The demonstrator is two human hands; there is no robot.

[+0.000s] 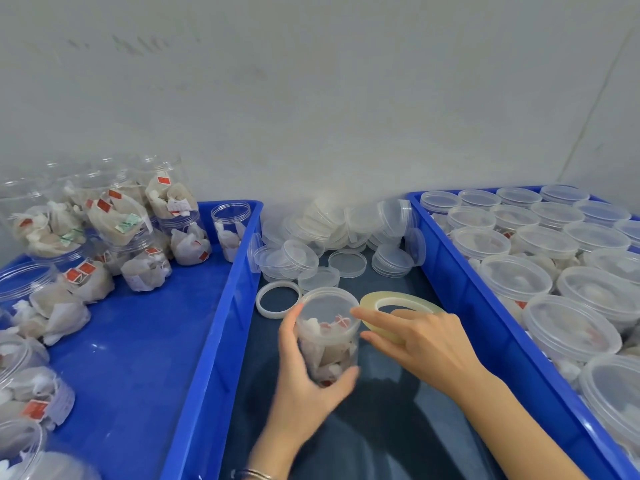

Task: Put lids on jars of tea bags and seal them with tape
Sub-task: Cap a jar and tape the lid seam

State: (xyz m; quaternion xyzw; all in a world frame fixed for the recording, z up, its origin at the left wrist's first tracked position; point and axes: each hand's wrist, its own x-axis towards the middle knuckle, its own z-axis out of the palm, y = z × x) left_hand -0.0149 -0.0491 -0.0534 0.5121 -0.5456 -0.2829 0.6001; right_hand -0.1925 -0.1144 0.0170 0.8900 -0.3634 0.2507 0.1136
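A person's left hand (304,368) wraps round a clear plastic jar (329,337) of tea bags, fingers and thumb curled on its wall, lid (329,301) already on top. The jar is held upright over the dark table (391,420), btwn two blue crates. The right hand (415,344) grips a roll of clear tape (401,306) just beside the jar, forefinger reaching toward the lid's rim; whether a free tape end already touches the jar can't be told.

Judged step: sealing the lid seam w/ tape. To do it well, the tape likely wants to straddle the join of lid and jar wall, kept taut while the left hand turns the jar, then pressed flat so no wrinkle lifts. The smooth, slick plastic may slip in the grip.

Materials: jar & lid are thin, see-through, round plastic; tea bags inside look soft, papery, w/ red tags. Tape roll is a wide, flat, yellowish, glossy ring. A white ring (278,299) lies left of the jar, near a loose heap of spare lids (332,233). Left crate (221,306) holds open jars (145,237); right crate (460,285) holds lidded jars (571,327).
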